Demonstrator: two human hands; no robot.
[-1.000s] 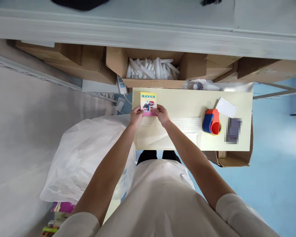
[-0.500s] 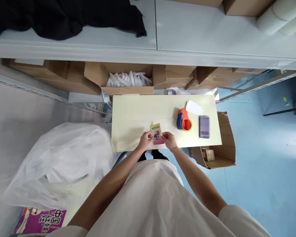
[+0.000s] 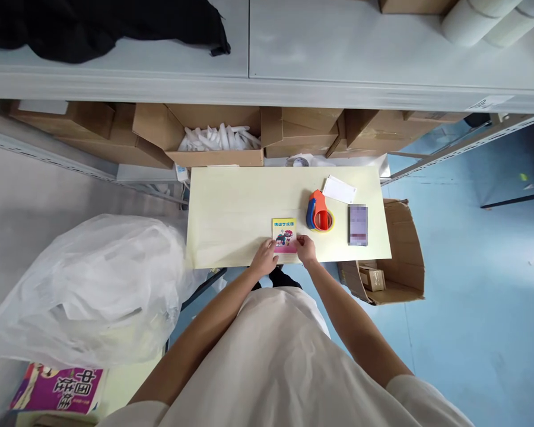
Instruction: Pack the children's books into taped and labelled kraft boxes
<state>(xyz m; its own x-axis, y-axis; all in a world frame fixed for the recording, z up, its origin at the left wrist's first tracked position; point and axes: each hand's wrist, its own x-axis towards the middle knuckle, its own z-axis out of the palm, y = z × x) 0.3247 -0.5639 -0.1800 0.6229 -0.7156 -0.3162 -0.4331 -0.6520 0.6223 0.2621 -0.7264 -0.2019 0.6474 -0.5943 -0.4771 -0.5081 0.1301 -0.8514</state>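
Note:
A small booklet [image 3: 285,232] with a yellow and pink cover, cartoon figures and Chinese lettering is at the near edge of the pale table [image 3: 231,201]. My left hand [image 3: 264,257] grips its left edge, fingers closed. On the opposite side my right hand [image 3: 305,247] pinches the right edge between thumb and fingers. The cover faces up and appears level; whether it rests on the table I cannot tell. Just to the right stands an orange and blue tape dispenser [image 3: 317,211] with a roll of tape.
Right of the dispenser lie a white card [image 3: 339,189] and a phone-like slab [image 3: 358,225]. Behind the table, a carton [image 3: 218,158] holds white rolled pieces. An open cardboard box [image 3: 404,255] stands on the right; a large plastic bag [image 3: 98,290] bulges on the left.
The booklet has gone from tilted to squared up and flat-facing, with both hands still at its sides. The camera view has shifted slightly, so the table appears further left.

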